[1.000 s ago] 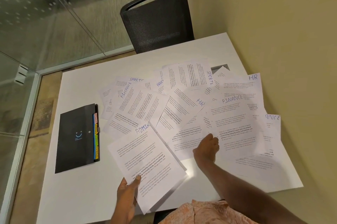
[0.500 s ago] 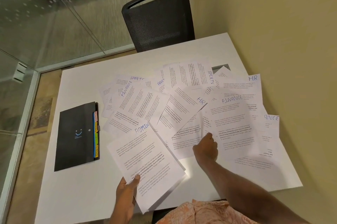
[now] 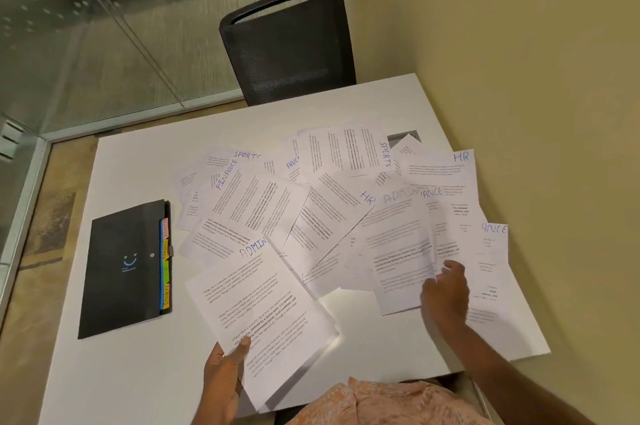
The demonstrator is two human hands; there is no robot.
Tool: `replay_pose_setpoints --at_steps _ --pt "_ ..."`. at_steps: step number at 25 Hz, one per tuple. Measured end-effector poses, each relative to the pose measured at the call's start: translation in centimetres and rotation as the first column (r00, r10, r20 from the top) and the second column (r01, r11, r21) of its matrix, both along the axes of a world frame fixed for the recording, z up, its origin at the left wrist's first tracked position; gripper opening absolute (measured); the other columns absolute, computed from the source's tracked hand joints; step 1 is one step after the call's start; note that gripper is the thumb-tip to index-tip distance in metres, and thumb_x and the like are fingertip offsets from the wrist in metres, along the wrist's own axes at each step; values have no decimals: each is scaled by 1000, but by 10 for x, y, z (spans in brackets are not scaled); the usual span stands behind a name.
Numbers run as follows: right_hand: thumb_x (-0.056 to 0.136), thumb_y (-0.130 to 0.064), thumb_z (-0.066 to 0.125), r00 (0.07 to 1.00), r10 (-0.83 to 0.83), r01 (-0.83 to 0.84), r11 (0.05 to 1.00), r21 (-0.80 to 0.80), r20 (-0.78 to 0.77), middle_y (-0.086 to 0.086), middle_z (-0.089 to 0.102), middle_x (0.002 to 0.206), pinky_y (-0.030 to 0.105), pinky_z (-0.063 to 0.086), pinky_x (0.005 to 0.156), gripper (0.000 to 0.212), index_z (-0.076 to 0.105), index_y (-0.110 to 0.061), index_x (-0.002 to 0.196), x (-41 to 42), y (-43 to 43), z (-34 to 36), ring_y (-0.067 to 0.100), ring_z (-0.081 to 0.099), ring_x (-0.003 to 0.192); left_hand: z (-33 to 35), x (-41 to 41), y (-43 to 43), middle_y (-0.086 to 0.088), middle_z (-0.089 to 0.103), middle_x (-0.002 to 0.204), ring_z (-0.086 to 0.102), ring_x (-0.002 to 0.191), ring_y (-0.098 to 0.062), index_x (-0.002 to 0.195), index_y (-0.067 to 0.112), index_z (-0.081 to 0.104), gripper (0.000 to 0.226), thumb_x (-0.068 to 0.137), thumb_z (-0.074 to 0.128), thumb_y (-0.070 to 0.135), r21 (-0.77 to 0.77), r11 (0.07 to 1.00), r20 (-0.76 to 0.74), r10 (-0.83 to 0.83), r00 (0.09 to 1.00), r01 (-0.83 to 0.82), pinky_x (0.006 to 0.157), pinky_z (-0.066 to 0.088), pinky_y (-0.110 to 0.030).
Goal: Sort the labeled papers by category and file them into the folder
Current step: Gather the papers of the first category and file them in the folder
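Black folder (image 3: 124, 268) closed, lying flat left of the paper spread, smiley logo on the cover, coloured index tabs (image 3: 165, 265) sticking out along its right edge, lowest one reads SPORTS. White printed sheets fanned out and overlapping, blue handwritten labels: FINANCE sheet (image 3: 252, 203), HR sheet (image 3: 332, 216), SPORTS sheet (image 3: 349, 151), second HR sheet (image 3: 440, 175) far right. ADMIN stack (image 3: 259, 313) nearest, tilted, left hand (image 3: 221, 379) holds its near corner, thumb on top. Blurred ADMIN sheet (image 3: 398, 251) pinched at its right edge by right hand (image 3: 445, 293).

bare table (image 3: 131, 372) lies open below the folder (image 3: 121, 268); scattered papers (image 3: 311, 210) cover the middle.
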State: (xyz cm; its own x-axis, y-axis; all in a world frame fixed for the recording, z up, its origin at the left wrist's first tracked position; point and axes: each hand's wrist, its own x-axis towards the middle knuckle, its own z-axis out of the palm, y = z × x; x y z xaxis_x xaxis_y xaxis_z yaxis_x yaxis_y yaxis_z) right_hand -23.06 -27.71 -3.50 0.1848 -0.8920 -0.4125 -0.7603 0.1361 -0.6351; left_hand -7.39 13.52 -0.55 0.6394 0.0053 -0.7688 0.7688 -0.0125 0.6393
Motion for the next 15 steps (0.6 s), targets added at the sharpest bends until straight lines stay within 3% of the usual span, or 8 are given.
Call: replay_pose_setpoints --at_steps 3,7,10,15 --pt "88 -8 74 1000 -12 12 1000 -11 -15 15 65 128 49 56 95 61 47 -13 142 -43 -25 -4 36 64 116 -3 2 -8 -12 76 128 70 119 -38 139 13 66 46 95 71 -2 -9 1000 -3 -5 1000 5 113 47 -57" --pt "86 -15 85 987 56 -60 998 -28 -150 15 59 138 55 51 106 69 51 -10 146 -71 -36 -7 38 54 131 -7 6 -22 -14 76 127 71 115 -37 136 11 67 42 97 69 -2 -3 1000 -21 -10 1000 10 112 47 -58" --pt "89 -20 85 977 96 -104 994 -30 -192 17 56 142 57 49 106 67 51 -9 146 -77 -40 -9 40 49 136 -6 7 -32 -11 77 126 72 116 -37 135 14 69 40 98 69 -1 4 999 -23 -37 999 37 112 47 -60" --pt "72 -44 98 952 60 -46 998 54 -300 23 46 141 59 50 99 99 43 -2 144 -58 -47 -8 46 41 134 -4 5 -43 -11 78 125 72 115 -39 135 15 69 40 98 69 0 17 997 -18 -74 997 75 110 49 -63"
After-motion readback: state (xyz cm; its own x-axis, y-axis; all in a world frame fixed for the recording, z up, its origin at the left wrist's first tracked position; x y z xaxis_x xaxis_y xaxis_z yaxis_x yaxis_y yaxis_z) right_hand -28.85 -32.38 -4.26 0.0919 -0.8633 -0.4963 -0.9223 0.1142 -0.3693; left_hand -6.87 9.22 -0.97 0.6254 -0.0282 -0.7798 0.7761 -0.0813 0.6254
